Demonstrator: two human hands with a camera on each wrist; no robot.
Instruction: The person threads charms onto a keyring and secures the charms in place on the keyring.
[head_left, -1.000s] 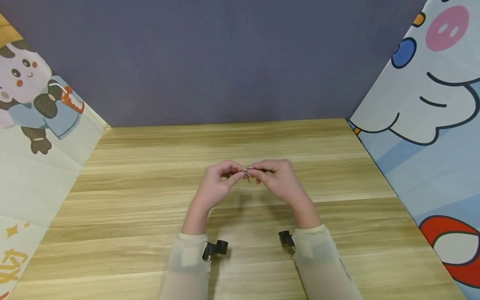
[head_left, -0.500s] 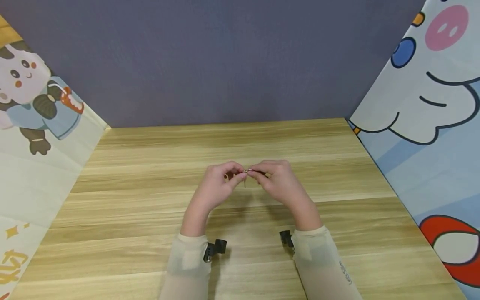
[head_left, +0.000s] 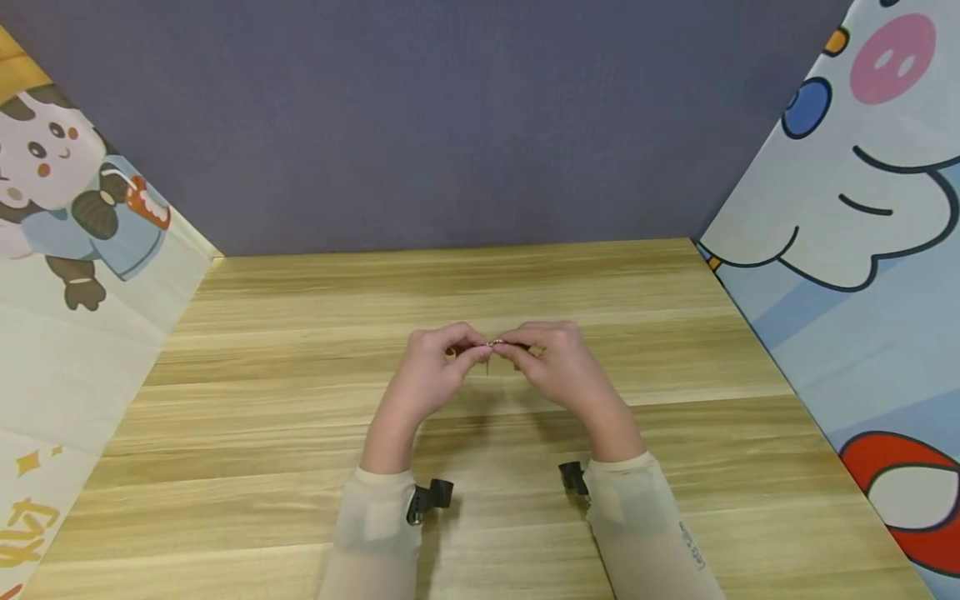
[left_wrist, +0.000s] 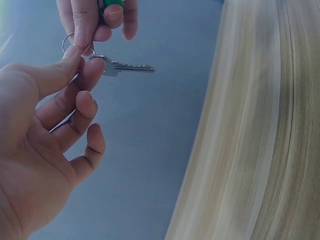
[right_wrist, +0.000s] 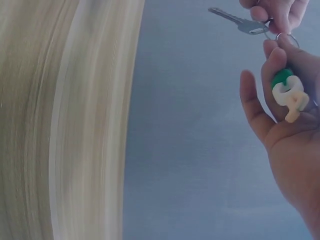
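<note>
- Both hands meet above the middle of the light wooden table point(head_left: 262, 433), fingertips together
- Left hand point(head_left: 435, 375): thumb and forefinger pinch the head of a small silver metal key point(left_wrist: 122, 67); the other fingers curl loosely beneath
- The key's blade sticks out sideways, clear of the fingers, held in the air above the table
- Right hand point(head_left: 558, 367): thumb and forefinger pinch a thin silver wire key ring point(left_wrist: 70, 42) just beside the key's head
- A small green-and-cream rubber charm point(right_wrist: 287, 95) lies in the right palm, tucked under the curled fingers
- Ring and key head touch or nearly touch; cannot tell whether the key is threaded on
- Grey-purple back wall point(head_left: 450, 117); cartoon-printed panels stand on both sides
</note>
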